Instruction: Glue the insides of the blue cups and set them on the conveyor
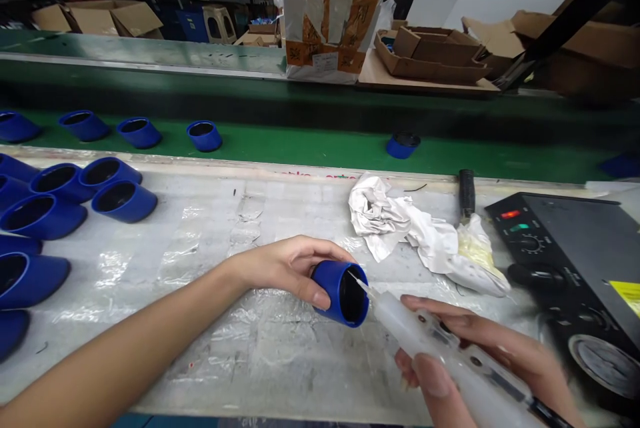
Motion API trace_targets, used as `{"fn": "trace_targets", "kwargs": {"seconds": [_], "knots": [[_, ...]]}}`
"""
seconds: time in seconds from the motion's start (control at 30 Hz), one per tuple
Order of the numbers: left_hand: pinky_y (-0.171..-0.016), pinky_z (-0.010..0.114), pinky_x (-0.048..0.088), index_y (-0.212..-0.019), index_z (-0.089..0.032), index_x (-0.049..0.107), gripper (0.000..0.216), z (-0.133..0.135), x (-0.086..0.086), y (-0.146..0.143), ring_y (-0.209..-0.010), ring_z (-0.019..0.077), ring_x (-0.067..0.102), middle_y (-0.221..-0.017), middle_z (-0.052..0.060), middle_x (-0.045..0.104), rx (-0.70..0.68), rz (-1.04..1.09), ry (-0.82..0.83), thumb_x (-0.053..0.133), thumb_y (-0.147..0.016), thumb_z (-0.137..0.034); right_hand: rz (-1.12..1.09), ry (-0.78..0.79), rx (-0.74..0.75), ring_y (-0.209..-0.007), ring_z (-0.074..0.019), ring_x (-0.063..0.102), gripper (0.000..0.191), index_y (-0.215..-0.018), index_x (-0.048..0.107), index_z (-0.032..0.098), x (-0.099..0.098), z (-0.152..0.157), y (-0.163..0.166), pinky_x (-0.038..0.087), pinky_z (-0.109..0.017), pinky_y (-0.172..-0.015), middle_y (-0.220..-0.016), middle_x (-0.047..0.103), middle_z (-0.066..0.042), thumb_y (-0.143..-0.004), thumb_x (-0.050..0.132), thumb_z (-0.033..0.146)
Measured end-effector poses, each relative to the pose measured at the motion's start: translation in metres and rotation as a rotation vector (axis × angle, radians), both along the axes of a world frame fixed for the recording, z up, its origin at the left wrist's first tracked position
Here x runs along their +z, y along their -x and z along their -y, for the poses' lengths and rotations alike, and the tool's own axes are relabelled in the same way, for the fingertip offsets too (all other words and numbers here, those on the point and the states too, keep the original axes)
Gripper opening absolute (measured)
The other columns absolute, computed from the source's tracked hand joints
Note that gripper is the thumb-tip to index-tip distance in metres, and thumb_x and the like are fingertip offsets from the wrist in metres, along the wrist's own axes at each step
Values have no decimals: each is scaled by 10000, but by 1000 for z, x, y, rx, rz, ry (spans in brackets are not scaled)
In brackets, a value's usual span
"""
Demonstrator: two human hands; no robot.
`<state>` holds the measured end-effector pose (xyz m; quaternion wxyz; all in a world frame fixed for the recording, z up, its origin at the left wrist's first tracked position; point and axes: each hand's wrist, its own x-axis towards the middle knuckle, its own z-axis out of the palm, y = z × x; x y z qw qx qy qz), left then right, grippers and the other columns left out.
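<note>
- Just right of the frame's centre we have the blue cup (329,277), a smooth round shell with a dark inside, tipped so its mouth faces right.
- Our left hand (293,271) holds it, thumb along the near side.
- Our right hand (517,345), lower right, grips a translucent syringe (400,323); its thin needle (363,285) enters the mouth, though wall contact is unclear.
- We judge dispensing inside the rim is in hand; the next move calls for a steady cup and careful needle.
- Around us: wrinkled, film-covered counter (270,368), crumpled white paper (380,215).
</note>
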<state>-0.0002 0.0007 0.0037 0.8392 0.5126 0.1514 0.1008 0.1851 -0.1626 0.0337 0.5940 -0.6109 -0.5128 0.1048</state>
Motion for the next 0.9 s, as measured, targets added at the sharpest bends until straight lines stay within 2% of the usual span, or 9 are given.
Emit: {"fn": "trace_targets", "kwargs": {"seconds": [0.13,0.3,0.43,0.6,0.67,0.77,0.9], "knots": [[-998,329,535,-1267,-200,719,564,1,1,-1,-1173,239,692,-1267,102,737,-5,1,19,940,-750,-249,-8,-21,-15,-905,-189,748,172,-1032,615,246,-5,-2,1,602,-274,-662,-1027,750,-50,-921,731,308],[-1006,313,518,-1262,-203,725,542,1,2,-1,-1161,216,685,-1251,84,735,-17,17,19,924,-759,-189,5,0,-20,-889,-209,756,179,-1045,622,241,-7,0,2,604,-303,-669,-1018,753,-54,-921,729,314],[-1002,329,533,-1264,-216,724,536,1,2,-1,-1158,225,692,-1248,80,737,-17,33,9,915,-763,-199,20,70,-25,-717,-162,705,203,-1074,628,242,-4,6,-2,569,-275,-548,-1075,757,-58,-931,742,330],[-1016,358,546,-1259,-221,727,539,2,2,-1,-1176,250,692,-1262,93,730,-12,26,-21,921,-756,-224,111,8,72,-890,-208,771,215,-1083,644,229,-9,5,-18,609,-244,-552,-1058,778,-65,-907,766,250],[-1013,362,548,-1260,-220,725,545,2,2,-1,-1180,258,690,-1267,99,723,-13,21,-19,922,-752,-222,116,-7,93,-867,-209,782,227,-1082,656,222,-11,4,-22,623,-233,-548,-1051,786,-62,-895,784,238],[-1002,356,553,-1251,-220,728,545,2,3,-1,-1171,256,689,-1263,97,715,-12,23,-12,920,-741,-195,53,26,28,-833,-184,777,216,-1064,662,229,-10,6,-19,612,-215,-524,-1070,786,-43,-900,793,279],[-1001,343,549,-1241,-227,732,537,1,2,-2,-1158,239,683,-1246,84,706,-22,35,-4,911,-740,-161,28,91,-78,-850,-162,744,212,-1029,643,239,-4,10,-9,589,-242,-619,-1042,777,-27,-916,777,358]]}}
